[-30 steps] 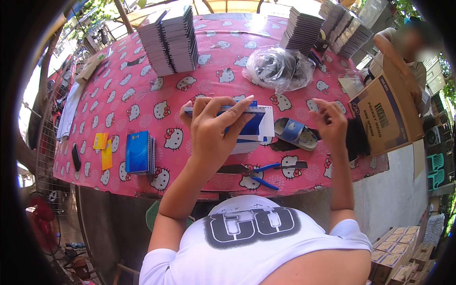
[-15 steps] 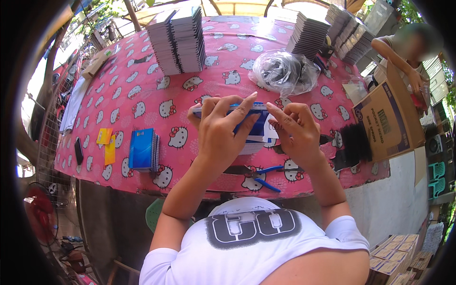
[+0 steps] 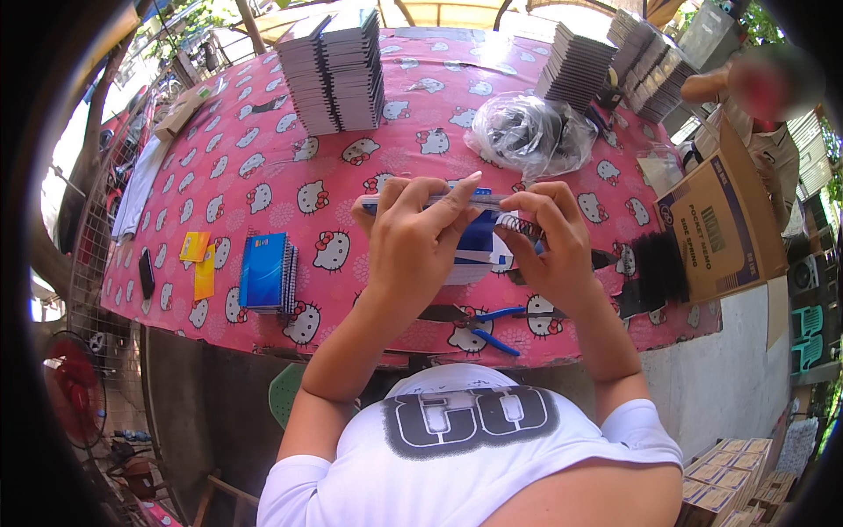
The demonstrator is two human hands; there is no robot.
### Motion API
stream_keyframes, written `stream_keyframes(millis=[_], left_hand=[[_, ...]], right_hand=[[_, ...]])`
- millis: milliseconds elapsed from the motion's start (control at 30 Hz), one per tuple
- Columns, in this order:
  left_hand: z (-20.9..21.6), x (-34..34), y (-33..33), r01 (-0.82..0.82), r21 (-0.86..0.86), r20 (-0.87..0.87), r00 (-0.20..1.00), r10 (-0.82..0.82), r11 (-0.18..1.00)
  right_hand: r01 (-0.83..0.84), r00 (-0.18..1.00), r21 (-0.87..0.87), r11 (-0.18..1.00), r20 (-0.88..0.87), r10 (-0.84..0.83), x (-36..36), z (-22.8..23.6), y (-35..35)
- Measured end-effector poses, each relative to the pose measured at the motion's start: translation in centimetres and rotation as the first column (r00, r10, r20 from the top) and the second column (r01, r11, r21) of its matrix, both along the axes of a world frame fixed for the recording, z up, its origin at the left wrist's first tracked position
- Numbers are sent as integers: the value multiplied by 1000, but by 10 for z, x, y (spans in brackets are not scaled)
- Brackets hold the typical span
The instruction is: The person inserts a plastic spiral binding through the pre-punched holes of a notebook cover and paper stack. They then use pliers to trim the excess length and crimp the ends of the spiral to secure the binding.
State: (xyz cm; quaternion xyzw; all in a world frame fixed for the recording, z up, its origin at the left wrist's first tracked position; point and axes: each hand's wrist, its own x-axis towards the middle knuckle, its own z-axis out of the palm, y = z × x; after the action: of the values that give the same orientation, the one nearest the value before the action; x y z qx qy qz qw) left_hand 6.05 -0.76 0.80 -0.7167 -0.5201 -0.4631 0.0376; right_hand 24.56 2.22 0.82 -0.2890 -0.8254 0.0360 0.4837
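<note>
One notepad [image 3: 486, 201], frame centre, was pinched by the left hand [image 3: 411, 235], and one dark coil [image 3: 527, 227] alongside by the right hand [image 3: 562, 241], coil bending judged possible should that grip be tightened unevenly.

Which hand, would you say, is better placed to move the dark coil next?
Probably the right hand: it holds the dark coil near the right end of the blue pad, while the left hand is occupied gripping that pad.
</note>
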Motion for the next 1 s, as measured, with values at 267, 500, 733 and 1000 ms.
stream_keyframes(millis=[267, 500, 733, 1000], left_hand=[[1, -2, -2, -2, -9, 22, 1000, 3, 1000], [2, -1, -3, 13, -3, 32, 999, -13, 1000], [3, -1, -4, 54, 0, 93, 994, -54, 999], [1, 0, -4, 64, 65, 113, 991, -71, 996]], right_hand=[[61, 995, 31, 998, 72, -63, -3, 1, -5], [61, 995, 38, 997, 77, -64, -3, 4, -12], [-12, 1000, -97, 995, -6, 12, -3, 14, -13], [-94, 992, -494, 865, -119, 40, 20, 25, 6]])
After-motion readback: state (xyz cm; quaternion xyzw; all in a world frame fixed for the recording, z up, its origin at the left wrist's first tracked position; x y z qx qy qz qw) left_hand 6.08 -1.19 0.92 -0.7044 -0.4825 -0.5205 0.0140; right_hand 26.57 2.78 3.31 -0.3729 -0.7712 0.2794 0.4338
